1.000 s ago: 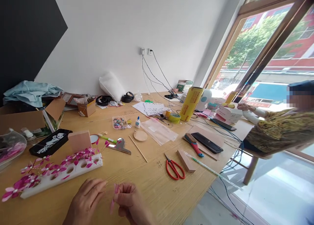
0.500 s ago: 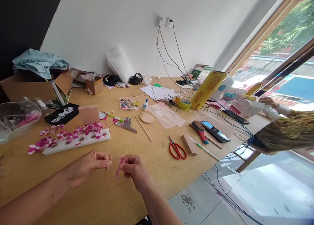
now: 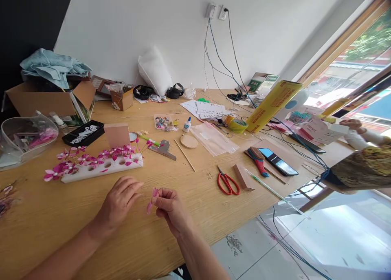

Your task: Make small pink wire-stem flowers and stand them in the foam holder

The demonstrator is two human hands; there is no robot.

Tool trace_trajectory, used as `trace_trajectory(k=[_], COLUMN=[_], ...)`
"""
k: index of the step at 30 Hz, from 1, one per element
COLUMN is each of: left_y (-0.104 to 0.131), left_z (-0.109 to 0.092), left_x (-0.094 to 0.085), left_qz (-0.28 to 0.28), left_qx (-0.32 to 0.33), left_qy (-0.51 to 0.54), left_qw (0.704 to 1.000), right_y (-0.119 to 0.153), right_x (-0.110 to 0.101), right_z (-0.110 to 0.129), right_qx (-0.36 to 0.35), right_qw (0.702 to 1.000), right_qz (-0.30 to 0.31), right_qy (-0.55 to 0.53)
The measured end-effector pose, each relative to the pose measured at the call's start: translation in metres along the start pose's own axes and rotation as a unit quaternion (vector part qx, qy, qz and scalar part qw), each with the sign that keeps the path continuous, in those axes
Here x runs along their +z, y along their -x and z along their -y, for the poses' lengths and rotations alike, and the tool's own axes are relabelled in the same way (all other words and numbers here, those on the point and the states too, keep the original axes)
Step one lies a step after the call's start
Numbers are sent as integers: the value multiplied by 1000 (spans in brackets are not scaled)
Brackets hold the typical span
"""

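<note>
My right hand pinches a pink petal piece between thumb and fingers, low over the front of the table. Just left of it is my left hand, thumb and fingers stretched out and a little apart, with nothing visible in them. Beyond my left hand lies a white foam block with round holes. Magenta flowers on thin stems stand and lean along it.
Red-handled scissors lie to the right, beside a folded card piece, a brush and a phone. A glue bottle, bead box and metal clip lie farther back. Another person's arm is at right.
My left hand's fingers have gone from a pinch to stretched out. My right hand still holds the pink petal piece, now turned slightly. The view has shifted a little to the left.
</note>
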State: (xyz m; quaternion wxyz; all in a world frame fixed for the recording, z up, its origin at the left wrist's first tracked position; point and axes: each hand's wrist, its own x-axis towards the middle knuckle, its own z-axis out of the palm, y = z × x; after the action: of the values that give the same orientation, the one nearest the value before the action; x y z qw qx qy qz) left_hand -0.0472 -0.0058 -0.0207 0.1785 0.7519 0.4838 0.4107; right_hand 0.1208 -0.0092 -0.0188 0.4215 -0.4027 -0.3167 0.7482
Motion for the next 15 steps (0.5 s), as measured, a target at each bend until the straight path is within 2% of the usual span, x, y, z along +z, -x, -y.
trace_trajectory(k=[2, 3, 6, 8, 12, 14, 15], left_y=[-4, -7, -19, -29, -46, -48, -46], left_z=[1, -1, -10, -13, -12, -15, -19], left_x=[-6, -9, -16, -22, -47, -61, -66], left_qz=[68, 117, 270, 329, 345, 288, 224], left_qx=[50, 41, -77, -138, -168, -160, -141], left_qy=[-68, -73, -12, 27, 32, -11, -53], left_qw=[994, 990, 960, 934, 923, 944, 963], right_y=[1, 0, -2, -2, -2, -3, -3], right_x=[-1, -2, -3, -2, -2, -2, -2], right_z=[0, -1, 0, 1, 4, 5, 5], right_qx=[-14, -20, -24, -14, 11, 18, 19], right_qw=[999, 999, 997, 998, 998, 998, 998], right_qz=[-11, -14, -9, 5, 23, 24, 22], right_qy=[32, 47, 70, 66, 55, 58, 61])
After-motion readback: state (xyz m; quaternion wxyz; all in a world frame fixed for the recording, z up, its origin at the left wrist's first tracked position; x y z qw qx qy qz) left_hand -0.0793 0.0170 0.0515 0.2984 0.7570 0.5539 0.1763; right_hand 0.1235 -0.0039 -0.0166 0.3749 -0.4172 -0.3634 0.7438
